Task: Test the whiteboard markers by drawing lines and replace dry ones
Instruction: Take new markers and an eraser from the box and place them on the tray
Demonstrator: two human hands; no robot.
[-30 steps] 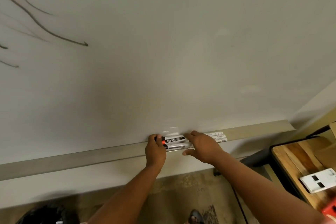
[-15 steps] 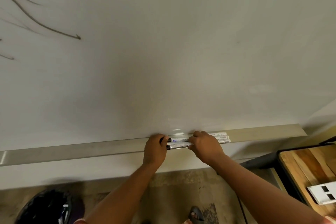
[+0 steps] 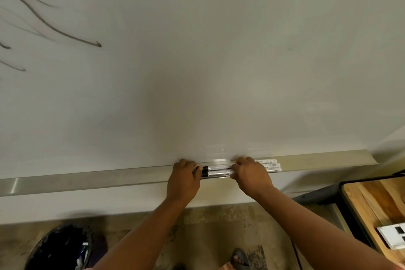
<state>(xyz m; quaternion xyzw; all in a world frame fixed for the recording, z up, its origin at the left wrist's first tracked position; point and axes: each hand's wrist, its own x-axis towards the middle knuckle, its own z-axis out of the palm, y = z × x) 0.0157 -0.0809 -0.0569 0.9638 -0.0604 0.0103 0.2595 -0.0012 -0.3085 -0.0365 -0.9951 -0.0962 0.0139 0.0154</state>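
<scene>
A: Lying side by side along the marker tray (image 3: pixel 87 178) are the whiteboard markers (image 3: pixel 219 171), a bundle of white barrels set lengthwise, right of the tray's middle and well short of its right end.

B: Count and orientation?

A: 3 white butt ends (image 3: pixel 276 165) show at the right of the bundle. At the left, 2 black caps (image 3: pixel 203 171) are visible. Whether further markers lie under the hands cannot be told.

B: State of the left hand?

A: The left hand (image 3: pixel 183 182) sits at the capped end, fingers curled over the tray's front edge and round the caps. It grips the left end of the bundle.

B: And the right hand?

A: The right hand (image 3: pixel 252 176) covers the barrels toward their right part, knuckles up, fingers bent down and closed on the markers. The butt ends project past it to the right.

B: Surface above the tray?

A: The whiteboard (image 3: pixel 219 61) rises directly behind the tray. Dark drawn lines (image 3: pixel 54 28) curve across its upper left corner; the rest of the surface is unmarked apart from faint smudges.

B: Surroundings?

A: Below the tray's left part a dark bin (image 3: pixel 59 247) with a black liner stands on the floor. At the right edge of the view is a wooden table (image 3: pixel 377 199) with a dark rim, bearing a white card (image 3: pixel 392 237) with black squares. A sandalled foot (image 3: pixel 240 260) shows at the bottom edge.
</scene>
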